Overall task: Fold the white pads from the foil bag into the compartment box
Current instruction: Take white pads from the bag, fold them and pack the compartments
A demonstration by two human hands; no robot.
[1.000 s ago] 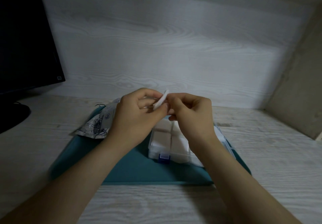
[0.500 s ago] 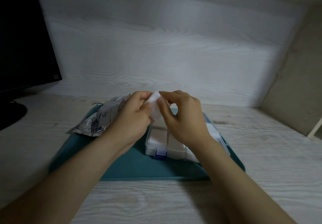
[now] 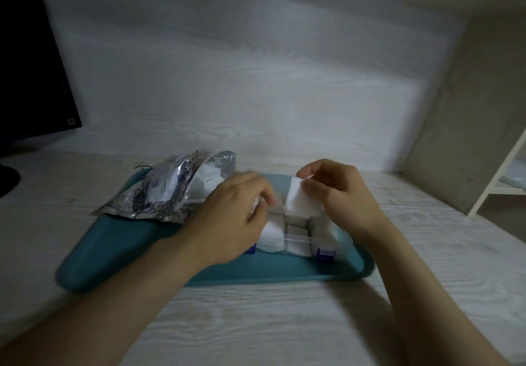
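My right hand (image 3: 338,194) pinches a folded white pad (image 3: 301,202) just above the back of the clear compartment box (image 3: 299,237). The box sits on a teal tray (image 3: 256,268); its compartments hold white pads, and blue latches show at its front. My left hand (image 3: 233,217) hovers over the box's left side, fingers curled down onto a bit of white pad (image 3: 253,204) there. The silver foil bag (image 3: 170,192) lies open at the tray's back left, more white pads showing in its mouth.
A dark monitor (image 3: 31,75) stands at the far left on the pale wood-grain desk (image 3: 256,323). A pale wall panel rises behind the tray. A white shelf frame (image 3: 501,177) shows at the right edge.
Both hands held one pad together above the box. Now they have parted: my right hand keeps the pad and has dropped toward the box, my left hand has moved down to the box's left side.
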